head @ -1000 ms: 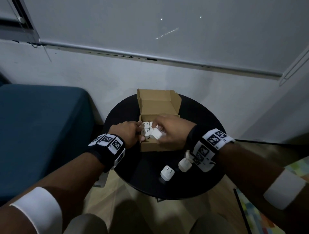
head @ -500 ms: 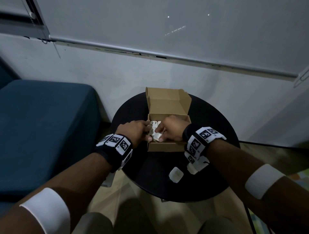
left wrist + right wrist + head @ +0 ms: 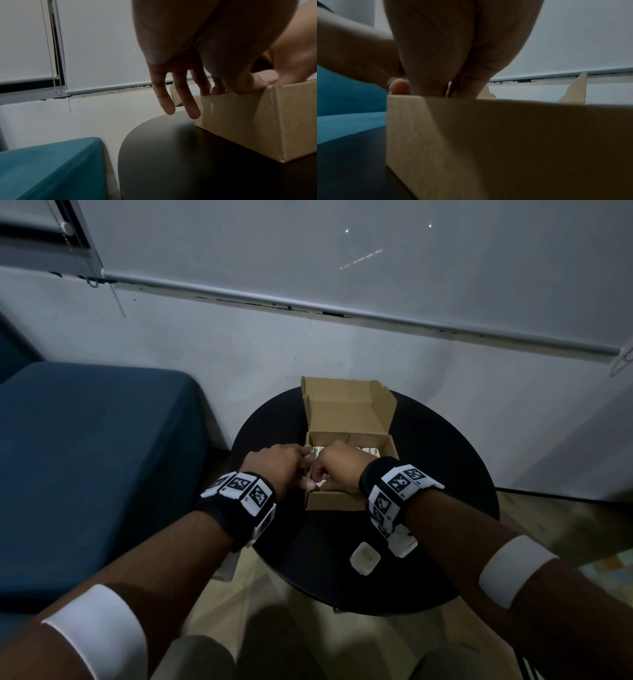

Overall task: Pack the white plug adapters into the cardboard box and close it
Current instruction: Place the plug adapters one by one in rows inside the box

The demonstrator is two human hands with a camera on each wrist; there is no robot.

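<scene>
The open cardboard box (image 3: 335,501) stands on a round black table (image 3: 445,474), its lid (image 3: 346,409) upright at the back. White plug adapters (image 3: 368,451) show inside. My left hand (image 3: 305,469) rests on the box's left wall. Two fingers (image 3: 192,108) hang straight outside it, and the thumb lies on the near corner. My right hand (image 3: 322,474) curls down into the front left of the box around a white adapter, mostly hidden. A loose adapter (image 3: 364,559) lies on the table. A second one (image 3: 406,544) is partly under my right wrist.
A blue upholstered seat (image 3: 85,457) stands close on the left of the table. A wall with a roller blind (image 3: 342,268) is right behind the box. The table's near edge lies just below the loose adapters.
My right hand has sunk lower into the box's front left and drawn up against the left hand. My right wrist now covers part of one loose adapter.
</scene>
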